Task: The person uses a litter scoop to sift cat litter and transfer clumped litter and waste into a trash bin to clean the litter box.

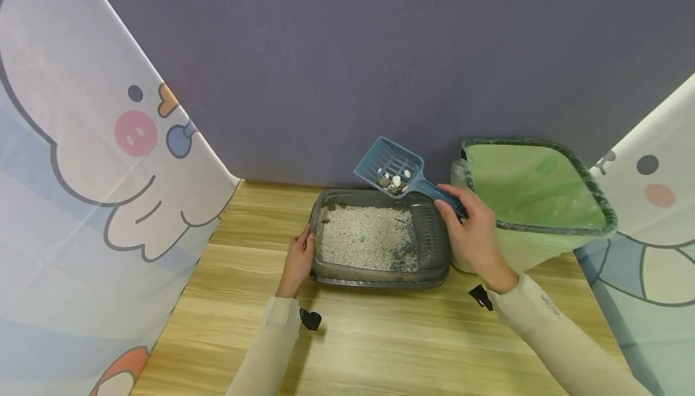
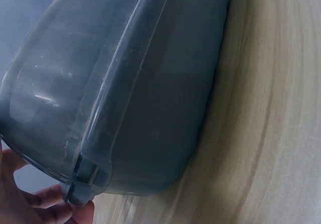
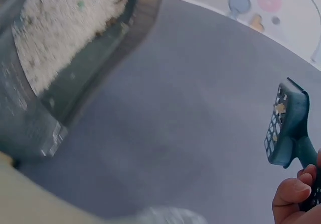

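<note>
My right hand (image 1: 475, 230) grips the handle of a blue slotted litter scoop (image 1: 392, 163). The scoop is held above the back edge of a grey litter box (image 1: 369, 276), with white and brown clumps (image 1: 395, 182) in its bowl. In the right wrist view the scoop (image 3: 288, 123) is at the right edge, and only part of the hand (image 3: 296, 194) shows. My left hand (image 1: 298, 260) holds the box's left rim; in the left wrist view its fingers (image 2: 50, 211) curl at the rim's corner. Pale litter (image 1: 364, 236) covers much of the box floor, with brown clumps (image 1: 332, 207) at the back left.
A bin (image 1: 543, 227) lined with a pale green bag stands right of the litter box, close to my right hand. Box and bin stand on a wood-grain surface (image 1: 380, 341). A dark grey wall (image 1: 380, 52) is behind, and printed cartoon panels (image 1: 65, 233) flank both sides.
</note>
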`<state>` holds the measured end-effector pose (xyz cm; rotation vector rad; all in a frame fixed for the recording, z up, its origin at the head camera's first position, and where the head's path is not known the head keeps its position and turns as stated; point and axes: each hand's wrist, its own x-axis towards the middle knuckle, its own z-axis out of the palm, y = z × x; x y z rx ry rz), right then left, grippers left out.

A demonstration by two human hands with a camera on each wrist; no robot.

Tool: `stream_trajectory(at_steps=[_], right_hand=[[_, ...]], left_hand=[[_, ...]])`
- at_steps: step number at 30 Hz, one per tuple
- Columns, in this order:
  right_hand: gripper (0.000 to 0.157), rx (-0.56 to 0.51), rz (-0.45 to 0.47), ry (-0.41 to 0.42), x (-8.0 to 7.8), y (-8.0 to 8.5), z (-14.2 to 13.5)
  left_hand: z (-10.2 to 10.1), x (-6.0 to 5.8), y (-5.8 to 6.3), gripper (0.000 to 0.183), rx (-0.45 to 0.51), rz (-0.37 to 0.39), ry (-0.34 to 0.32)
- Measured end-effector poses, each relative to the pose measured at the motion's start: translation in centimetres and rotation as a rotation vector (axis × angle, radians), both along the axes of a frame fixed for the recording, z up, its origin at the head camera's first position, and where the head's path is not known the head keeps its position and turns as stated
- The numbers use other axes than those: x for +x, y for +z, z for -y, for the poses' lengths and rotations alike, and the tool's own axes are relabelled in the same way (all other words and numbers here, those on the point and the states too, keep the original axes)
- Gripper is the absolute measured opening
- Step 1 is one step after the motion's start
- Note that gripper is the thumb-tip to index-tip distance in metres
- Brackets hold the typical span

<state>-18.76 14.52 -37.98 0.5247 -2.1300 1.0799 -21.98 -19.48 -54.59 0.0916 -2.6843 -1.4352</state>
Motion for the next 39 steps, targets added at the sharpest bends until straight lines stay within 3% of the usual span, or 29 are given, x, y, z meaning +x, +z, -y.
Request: stream_trajectory(at_steps=[6, 11, 16, 22, 26, 32, 36, 39], right_hand=[[0.032, -0.052, -0.026, -0.124, 0.8, 2.7, -2.9], [0.029, -0.098, -0.063, -0.323, 1.9, 4.0, -7.3], [0.028, -0.129, -0.029, -0.505, 2.9, 3.8, -11.2], [0.026, -0.127, 0.036, -0.629, 3.1, 2.4, -14.2], [0.022, -0.101, -0.057, -0.677, 2.9, 1.7, -15.2], [0.018, -0.121, -0.223, -0.677, 2.2, 1.6, -15.8], [0.019, -0.121, -0.233, -0.679, 2.1, 1.3, -16.2], [0.019, -0.143, -0.136, -0.675, 2.4, 1.1, -16.2]], left_hand=[[0.0, 0.0, 0.0, 0.053, -0.014, -0.001, -0.010], [-0.1, -0.1, 0.1, 0.053, -0.013, -0.002, -0.012], [0.0, -0.2, 0.1, 0.052, -0.009, 0.003, -0.002], [0.0, -0.1, 0.2, 0.052, -0.004, 0.006, -0.001], [0.1, -0.1, 0.2, 0.053, -0.004, 0.009, -0.003], [0.1, -0.2, 0.1, 0.053, 0.006, 0.009, -0.005], [0.1, -0.2, 0.1, 0.054, 0.009, 0.007, -0.008], [0.1, -0.2, 0.1, 0.054, 0.002, 0.004, -0.007]])
